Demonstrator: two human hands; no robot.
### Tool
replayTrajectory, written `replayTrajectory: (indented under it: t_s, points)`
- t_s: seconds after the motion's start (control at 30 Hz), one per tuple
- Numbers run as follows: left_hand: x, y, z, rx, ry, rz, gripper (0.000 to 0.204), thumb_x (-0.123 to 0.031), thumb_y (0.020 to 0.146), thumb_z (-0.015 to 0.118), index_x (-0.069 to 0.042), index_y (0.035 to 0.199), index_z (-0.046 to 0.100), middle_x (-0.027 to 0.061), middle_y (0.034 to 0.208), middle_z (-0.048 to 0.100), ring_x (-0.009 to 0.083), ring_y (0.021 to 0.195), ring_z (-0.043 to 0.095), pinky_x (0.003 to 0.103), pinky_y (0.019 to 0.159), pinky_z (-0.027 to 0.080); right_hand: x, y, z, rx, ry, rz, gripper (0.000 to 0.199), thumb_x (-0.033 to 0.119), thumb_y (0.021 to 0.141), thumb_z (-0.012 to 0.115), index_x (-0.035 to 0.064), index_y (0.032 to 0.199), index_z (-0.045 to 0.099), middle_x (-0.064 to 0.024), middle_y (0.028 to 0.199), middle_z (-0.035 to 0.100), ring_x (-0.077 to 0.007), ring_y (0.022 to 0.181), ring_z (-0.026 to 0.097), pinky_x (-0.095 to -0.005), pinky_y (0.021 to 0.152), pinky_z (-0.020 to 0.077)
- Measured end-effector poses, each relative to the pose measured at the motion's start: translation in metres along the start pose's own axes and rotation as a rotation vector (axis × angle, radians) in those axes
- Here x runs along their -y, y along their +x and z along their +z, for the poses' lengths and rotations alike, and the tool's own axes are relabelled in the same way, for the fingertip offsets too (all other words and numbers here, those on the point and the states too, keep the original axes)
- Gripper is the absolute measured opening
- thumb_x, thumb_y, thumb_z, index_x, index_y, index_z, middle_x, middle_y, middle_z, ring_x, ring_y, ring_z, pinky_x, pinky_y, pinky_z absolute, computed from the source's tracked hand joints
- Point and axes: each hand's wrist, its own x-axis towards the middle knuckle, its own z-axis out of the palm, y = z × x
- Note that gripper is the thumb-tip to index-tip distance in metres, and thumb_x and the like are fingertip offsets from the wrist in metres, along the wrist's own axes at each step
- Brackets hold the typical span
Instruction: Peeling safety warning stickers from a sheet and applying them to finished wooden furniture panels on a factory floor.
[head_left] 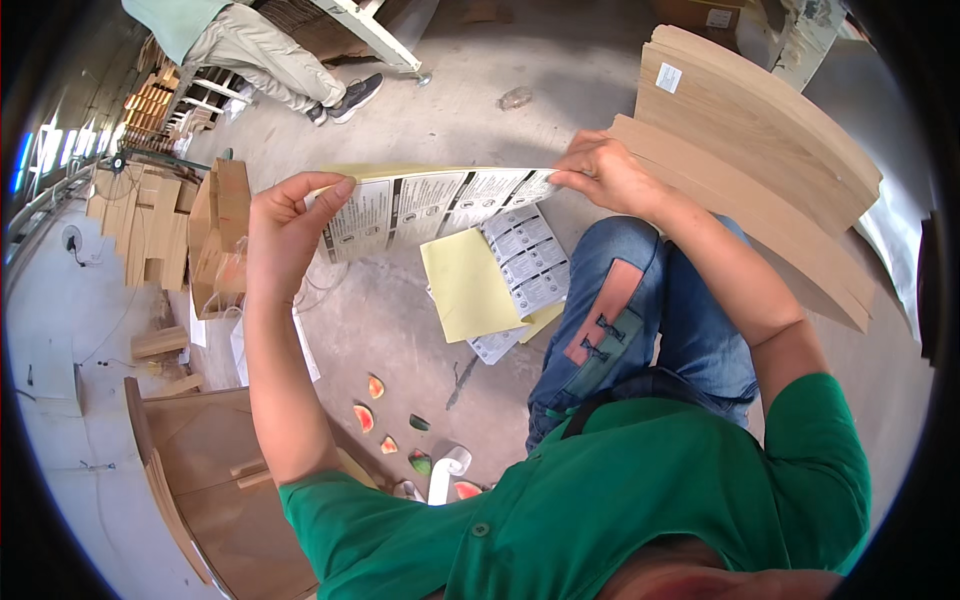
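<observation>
Stretched between my two hands is a sheet of printed labels [432, 208], white with black text blocks, its yellow backing showing along the top edge. My left hand [298, 205] pinches its left end between thumb and fingers. At the other end, my right hand [602, 172] grips the corner with thumb and fingers closed. Below the held sheet, a loose pile of more label sheets [523, 258] lies on the floor by my knee, some printed side up. A yellow sheet [462, 285] lies blank side up in that pile.
Wood-grain boards [750, 130] stand stacked at the right. Watermelon pieces [364, 417] and a white paper roll [449, 472] lie on the floor near me. A cardboard box [219, 235] and a wooden panel [210, 440] are at the left. Another person's legs [262, 60] show at the far left.
</observation>
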Motion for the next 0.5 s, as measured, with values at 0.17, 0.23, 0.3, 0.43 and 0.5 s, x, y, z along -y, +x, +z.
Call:
replayTrajectory:
  t_s: [0.17, 0.23, 0.3, 0.43, 0.5]
  points:
    - [0.028, 0.004, -0.002, -0.03, 0.022, -0.054, 0.013, -0.007, 0.081, 0.065, 0.0, 0.091, 0.067, 0.0009, 0.08, 0.065, 0.0052, 0.069, 0.057, 0.019, 0.064, 0.045, -0.016, -0.008, -0.002, 0.009, -0.086, -0.027, 0.02, 0.021, 0.08, 0.062, 0.0043, 0.088, 0.068, -0.0098, 0.081, 0.066, -0.0251, 0.084, 0.056, -0.0358, 0.084, 0.0429]
    - [0.036, 0.0, 0.004, -0.043, -0.079, 0.024, 0.017, -0.004, 0.079, 0.066, 0.001, 0.096, 0.066, 0.0024, 0.084, 0.066, 0.0065, 0.071, 0.058, 0.02, 0.066, 0.046, -0.008, -0.002, -0.006, 0.025, -0.111, 0.015, 0.021, 0.02, 0.079, 0.063, 0.004, 0.091, 0.068, -0.0101, 0.084, 0.065, -0.0255, 0.085, 0.055, -0.0356, 0.084, 0.0431]
    - [0.042, -0.005, 0.017, -0.016, -0.094, 0.051, 0.02, -0.002, 0.079, 0.066, 0.001, 0.098, 0.065, 0.0045, 0.086, 0.066, 0.0072, 0.072, 0.059, 0.02, 0.065, 0.047, 0.01, 0.006, -0.006, -0.307, -0.333, -0.113, 0.022, 0.017, 0.076, 0.066, 0.0036, 0.094, 0.066, -0.01, 0.093, 0.064, -0.027, 0.09, 0.054, -0.0355, 0.083, 0.0441]
    - [0.039, -0.011, 0.046, 0.141, -0.239, -0.039, 0.031, 0.002, 0.078, 0.064, 0.003, 0.109, 0.059, 0.0079, 0.087, 0.066, 0.0078, 0.073, 0.06, 0.02, 0.064, 0.047, 0.058, 0.022, 0.014, -0.334, 0.008, -0.406, 0.023, 0.013, 0.074, 0.067, 0.0032, 0.095, 0.065, -0.0093, 0.095, 0.063, -0.0278, 0.089, 0.054, -0.0359, 0.08, 0.046]
    - [0.035, -0.013, 0.058, 0.137, -0.274, -0.068, 0.034, 0.002, 0.077, 0.065, 0.003, 0.11, 0.059, 0.0076, 0.09, 0.066, 0.0079, 0.077, 0.06, 0.021, 0.066, 0.048, 0.078, 0.031, 0.026, -0.32, 0.08, -0.486, 0.02, 0.012, 0.073, 0.067, 0.0027, 0.091, 0.066, -0.0069, 0.091, 0.062, -0.025, 0.088, 0.052, -0.0341, 0.078, 0.0463]
